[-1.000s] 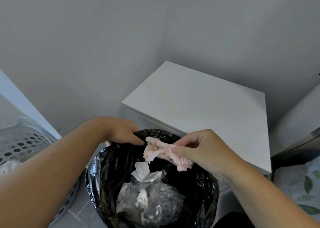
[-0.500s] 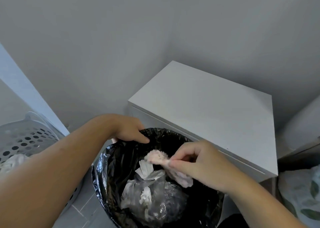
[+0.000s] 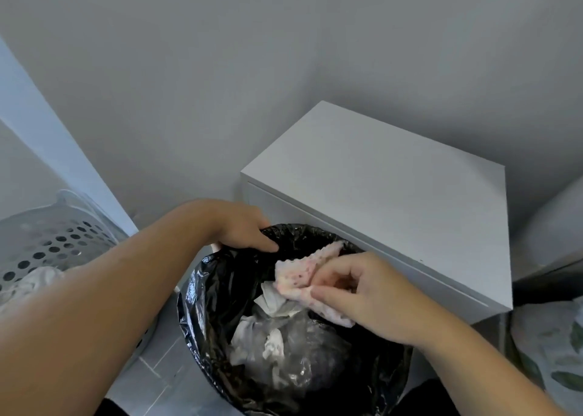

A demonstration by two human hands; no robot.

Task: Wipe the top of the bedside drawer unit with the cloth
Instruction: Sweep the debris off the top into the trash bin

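The white bedside drawer unit stands in the corner, its flat top bare. In front of it is a bin lined with a black bag, holding crumpled tissue and clear plastic. My right hand pinches a pink-and-white cloth over the bin's far rim, just in front of the drawer unit. My left hand grips the bin's back-left rim, fingers curled over the black bag.
A white perforated laundry basket with clothes stands at the left on the grey tiled floor. Bedding with a leaf print lies at the right, close to the drawer unit. Grey walls meet behind the unit.
My right hand lifted the cloth slightly and turned it above the bin, after dipping it lower half a second ago. My left hand stays on the rim. The view shifted a little left.
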